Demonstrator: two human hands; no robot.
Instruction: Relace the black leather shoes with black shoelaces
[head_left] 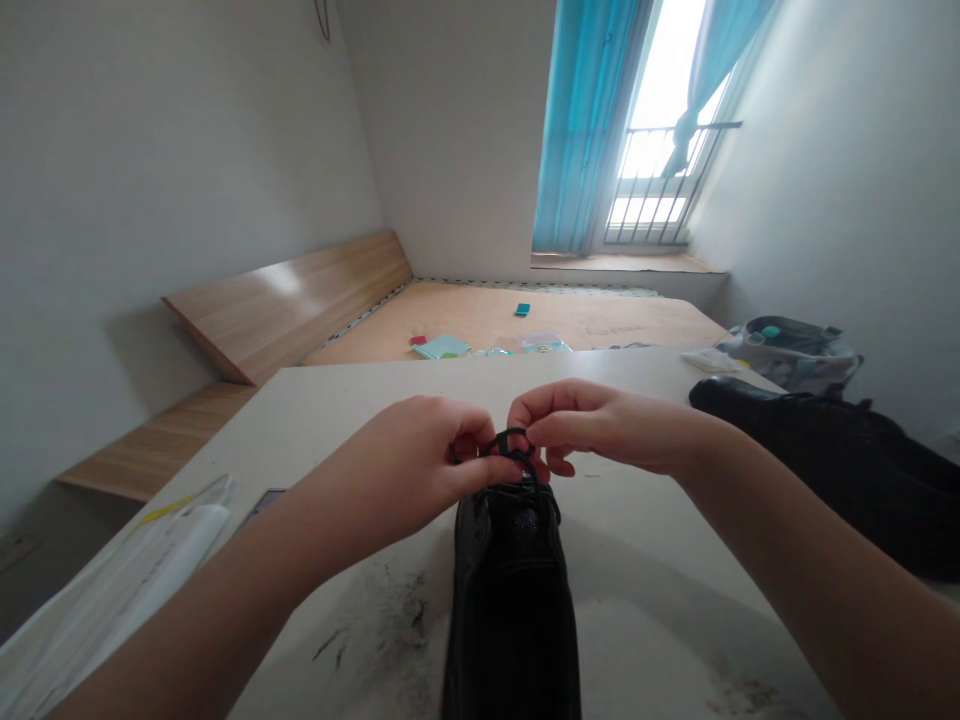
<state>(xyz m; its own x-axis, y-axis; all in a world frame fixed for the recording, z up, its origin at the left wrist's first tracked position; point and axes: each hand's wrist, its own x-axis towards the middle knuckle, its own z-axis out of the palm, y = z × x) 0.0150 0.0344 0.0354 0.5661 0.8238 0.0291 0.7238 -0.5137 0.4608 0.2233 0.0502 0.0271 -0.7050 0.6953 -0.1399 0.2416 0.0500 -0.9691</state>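
Note:
A black leather shoe [511,600] stands on the pale table [352,410] with its toe towards me and its laces at the far end. My left hand [416,458] pinches a black shoelace [506,443] above the shoe's tongue. My right hand [592,425] pinches the same lace from the other side, and the fingertips of both hands nearly meet. The lace forms a small loop between them, and the fingers hide part of it. A second black shoe [817,470] lies to the right of my right forearm.
A white plastic-wrapped package [112,590] lies at the table's left edge. Beyond the table are a wooden platform [510,320] with small coloured items, a grey bag [787,352] at the right, and a window with blue curtains [592,130].

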